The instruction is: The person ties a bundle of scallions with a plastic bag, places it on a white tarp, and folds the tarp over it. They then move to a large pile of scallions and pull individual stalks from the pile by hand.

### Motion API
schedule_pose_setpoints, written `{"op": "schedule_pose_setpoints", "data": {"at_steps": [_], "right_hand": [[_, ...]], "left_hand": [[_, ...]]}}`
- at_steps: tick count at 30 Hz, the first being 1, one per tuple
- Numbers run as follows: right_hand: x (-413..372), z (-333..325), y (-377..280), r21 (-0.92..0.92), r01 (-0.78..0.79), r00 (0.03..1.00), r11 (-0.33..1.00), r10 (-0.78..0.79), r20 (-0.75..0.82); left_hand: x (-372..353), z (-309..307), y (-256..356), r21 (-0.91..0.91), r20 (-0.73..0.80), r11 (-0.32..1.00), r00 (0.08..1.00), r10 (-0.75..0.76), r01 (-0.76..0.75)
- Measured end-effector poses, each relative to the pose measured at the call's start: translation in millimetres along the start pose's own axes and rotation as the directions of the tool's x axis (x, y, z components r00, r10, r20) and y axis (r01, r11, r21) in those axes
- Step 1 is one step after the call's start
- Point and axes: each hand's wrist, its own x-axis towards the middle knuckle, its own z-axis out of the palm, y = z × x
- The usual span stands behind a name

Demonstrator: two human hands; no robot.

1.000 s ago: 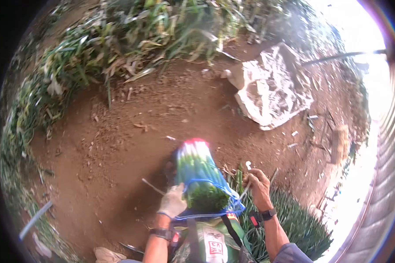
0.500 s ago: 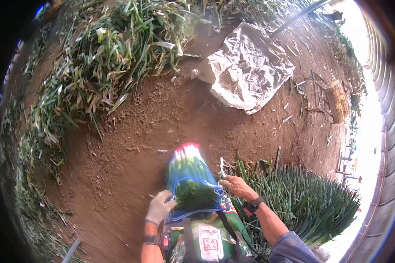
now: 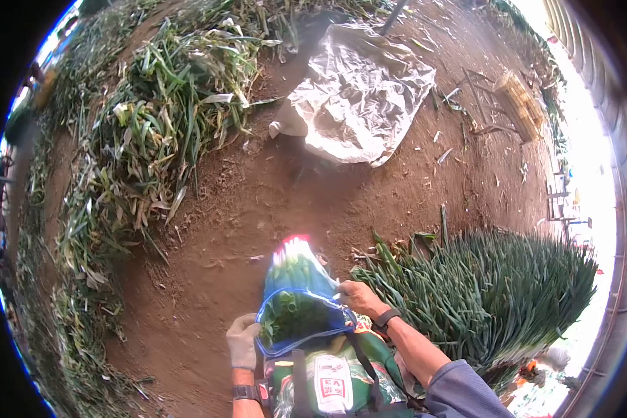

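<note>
Hands grip one blue-rimmed bag [image 3: 294, 282] of green onions between them. The gloved left hand [image 3: 243, 341] is curled closed on the near-left edge of the bag's mouth. The bare right hand [image 3: 359, 298] pinches the opposite edge, fingers narrow. The bag stands upright with its white stalk ends pointing away. A heap of green onions [image 3: 494, 292] lies just right of the right hand. A crumpled white sheet [image 3: 359, 94] lies well beyond on bare dirt, and cut leaves [image 3: 167, 118] are piled far off to the left.
</note>
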Motion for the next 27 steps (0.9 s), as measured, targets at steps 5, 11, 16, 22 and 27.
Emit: {"op": "schedule_pose_setpoints", "data": {"at_steps": [5, 11, 16, 22, 27], "right_hand": [[-27, -48, -68, 0.296, -0.132, 0.991, 0.946, 0.126, 0.040], [-87, -101, -172, 0.426, 0.141, 0.989, 0.894, -0.104, -0.109], [-128, -117, -252, 0.026, 0.310, 0.932, 0.950, -0.298, -0.206], [-161, -140, -296, 0.002, 0.912, 0.383, 0.411, -0.849, -0.364], [-181, -157, -371, -0.484, 0.850, 0.231, 0.209, -0.973, -0.014]], "left_hand": [[-6, 7, 23, 0.021, -0.086, 0.999, 0.996, 0.031, -0.029], [11, -2, 5, -0.013, -0.170, 0.999, 0.985, 0.041, -0.044], [-2, -1, 17, 0.232, -0.009, 0.970, 0.997, 0.082, -0.077], [-21, 2, 36, 0.308, 0.159, 0.926, 0.971, 0.178, -0.220], [-55, 64, 116, 0.252, 0.502, 0.654, 0.674, 0.542, -0.713]]}}
